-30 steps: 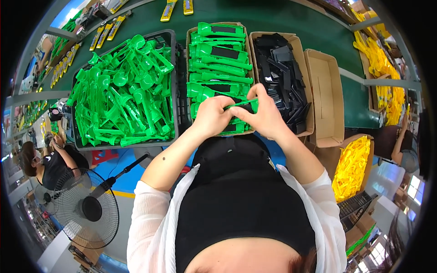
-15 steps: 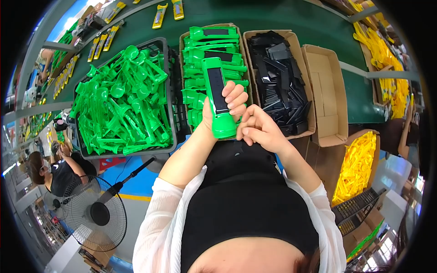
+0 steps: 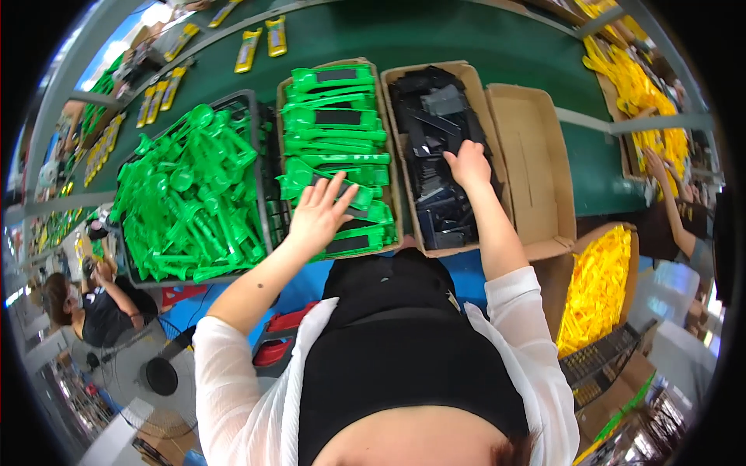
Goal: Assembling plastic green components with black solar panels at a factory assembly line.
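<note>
My left hand [image 3: 320, 213] lies palm down with fingers spread over the green plastic pieces [image 3: 334, 175] in a cardboard box, touching one that carries a black panel. Each piece is long with a flared end, and several have a flat black strip set in them. My right hand [image 3: 470, 165] reaches into a second box among glossy flat black panels [image 3: 443, 128]. Its thumb points left and the fingers curl down; whatever they pinch, if anything, is hidden.
A dark crate [image 3: 264, 171] heaped with loose green pieces stands left. Right of the panels is a bare cardboard box [image 3: 536, 171], and below it a box of yellow pieces [image 3: 598, 287]. A fan [image 3: 159, 377] stands lower left; co-workers sit on both sides.
The green piece with the black panel has left my left hand, which now rests on the box of green pieces. My right hand has moved right and away into the black panels.
</note>
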Tool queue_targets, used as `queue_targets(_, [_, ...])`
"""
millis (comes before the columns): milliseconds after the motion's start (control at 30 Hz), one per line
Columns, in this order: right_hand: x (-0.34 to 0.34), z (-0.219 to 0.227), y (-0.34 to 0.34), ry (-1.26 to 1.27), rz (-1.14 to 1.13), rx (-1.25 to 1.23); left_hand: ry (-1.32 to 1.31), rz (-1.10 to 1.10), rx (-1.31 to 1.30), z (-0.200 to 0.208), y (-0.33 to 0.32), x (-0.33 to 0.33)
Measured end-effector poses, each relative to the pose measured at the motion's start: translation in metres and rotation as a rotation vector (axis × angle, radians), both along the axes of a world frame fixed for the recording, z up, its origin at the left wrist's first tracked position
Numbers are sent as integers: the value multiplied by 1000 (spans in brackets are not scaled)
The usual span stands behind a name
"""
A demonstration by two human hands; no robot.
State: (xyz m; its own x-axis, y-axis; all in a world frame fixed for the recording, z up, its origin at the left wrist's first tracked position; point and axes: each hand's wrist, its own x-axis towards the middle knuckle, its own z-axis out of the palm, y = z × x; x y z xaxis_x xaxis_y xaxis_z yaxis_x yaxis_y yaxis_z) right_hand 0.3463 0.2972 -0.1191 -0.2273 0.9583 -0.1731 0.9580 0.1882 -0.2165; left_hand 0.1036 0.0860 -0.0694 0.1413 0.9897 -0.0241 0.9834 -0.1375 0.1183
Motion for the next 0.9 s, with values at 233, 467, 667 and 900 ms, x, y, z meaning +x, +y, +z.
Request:
queue_targets(233, [30, -27, 23, 133, -26, -36, -271, 210, 176, -11, 11, 19])
queue_targets(467, [43, 11, -18, 571, -208, -289, -186, 688, 716, 25, -20, -100])
queue_targets(667, [9, 34, -62, 551, -36, -175, 116, 589, 813, 23, 10, -217])
queue_targets(900, [-21, 49, -97, 659, 41, -162, 362, 416, 94, 10, 60, -247])
